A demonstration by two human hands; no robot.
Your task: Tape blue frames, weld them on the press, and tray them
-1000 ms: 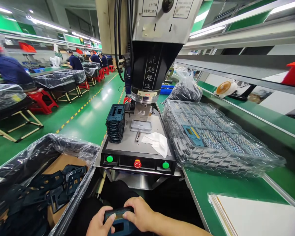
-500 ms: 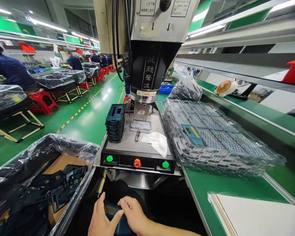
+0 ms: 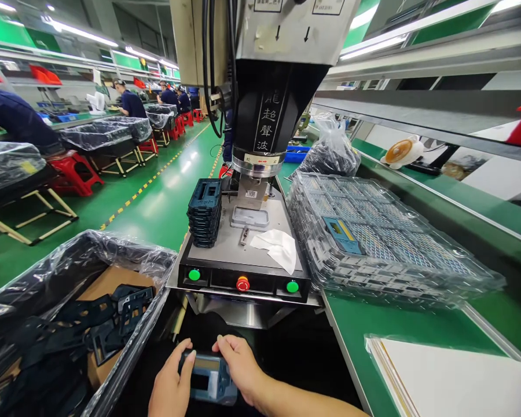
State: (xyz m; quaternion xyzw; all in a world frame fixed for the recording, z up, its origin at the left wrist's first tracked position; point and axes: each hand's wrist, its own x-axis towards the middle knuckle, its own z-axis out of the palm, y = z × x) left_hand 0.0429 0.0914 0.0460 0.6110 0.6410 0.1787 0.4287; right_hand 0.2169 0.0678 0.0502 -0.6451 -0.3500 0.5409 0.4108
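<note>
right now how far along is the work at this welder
Looks done: a short stack of dark frames sits on the ultrasonic welder, though I can't tell whether they're finished. In hand: one blue-grey frame, held by the left hand and right hand. Left: the lined bin holds a heap of dark frames, and the welder's fixture sits empty.

Ultrasonic welder (image 3: 260, 127) ahead, stacked trays (image 3: 386, 237) right, lined bin (image 3: 39, 284) left
</note>
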